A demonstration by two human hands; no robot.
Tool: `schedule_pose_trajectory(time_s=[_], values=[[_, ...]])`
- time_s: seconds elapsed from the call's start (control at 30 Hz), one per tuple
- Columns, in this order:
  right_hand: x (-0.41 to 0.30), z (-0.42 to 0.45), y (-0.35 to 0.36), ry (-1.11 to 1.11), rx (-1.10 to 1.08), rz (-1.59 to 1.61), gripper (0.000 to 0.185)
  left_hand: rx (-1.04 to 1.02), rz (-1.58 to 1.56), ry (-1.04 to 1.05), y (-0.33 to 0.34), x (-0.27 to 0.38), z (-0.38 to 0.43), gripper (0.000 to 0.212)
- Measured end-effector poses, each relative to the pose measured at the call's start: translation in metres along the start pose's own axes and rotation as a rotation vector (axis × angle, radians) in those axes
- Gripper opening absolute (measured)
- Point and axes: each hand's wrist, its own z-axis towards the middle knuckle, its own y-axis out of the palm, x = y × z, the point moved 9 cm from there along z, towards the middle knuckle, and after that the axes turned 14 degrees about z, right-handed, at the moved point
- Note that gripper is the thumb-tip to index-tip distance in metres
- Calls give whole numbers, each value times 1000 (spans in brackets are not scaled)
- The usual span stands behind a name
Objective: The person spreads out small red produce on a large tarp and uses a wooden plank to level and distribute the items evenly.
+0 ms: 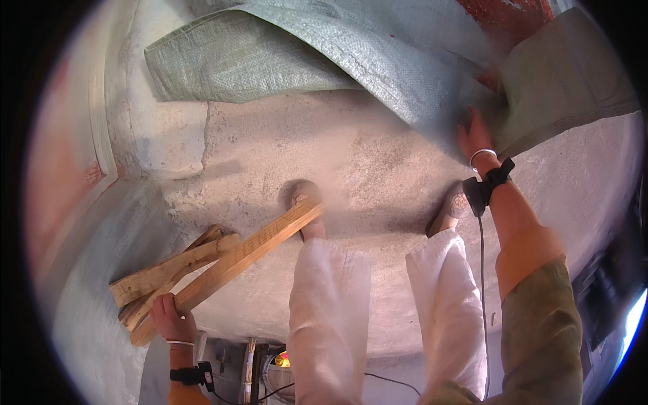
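My left hand [173,320] grips the lower end of a squared wooden beam [248,253], which slants up to the right, its far end over one of my shoes. Beneath and beside it, several rough wood pieces [167,268] lie stacked at the left. At the right, my right hand [475,135] is at the edge of a pale green woven plastic sack [395,76], fingers partly spread and partly in shade; whether they pinch the weave cannot be told. The sack lies folded across the floor, with another flap [562,76] to the right of the hand.
Rough concrete floor [304,131] lies around my feet, with a cracked pale patch [172,136] near the left wall. A red-stained area [511,20] shows beside the sack at the top right. Thin cables run from both wrist straps. A round container [278,374] stands at the bottom.
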Motion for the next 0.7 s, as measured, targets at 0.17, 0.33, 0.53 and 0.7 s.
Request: schedule_pose_trajectory(time_s=[0.17, 0.33, 0.53, 0.7], values=[[-19, -15, -84, -344, 309, 17, 56, 44, -226, -81, -44, 70, 16, 37], [123, -32, -116, 295, 229, 32, 77, 127, -430, -35, -94, 137, 48, 44], [213, -121, -34, 943, -189, 605, 76, 41, -586, 144, -147, 239, 90, 42], [270, -173, -21, 1196, 111, 817, 80, -128, -654, 155, -148, 326, 127, 36]])
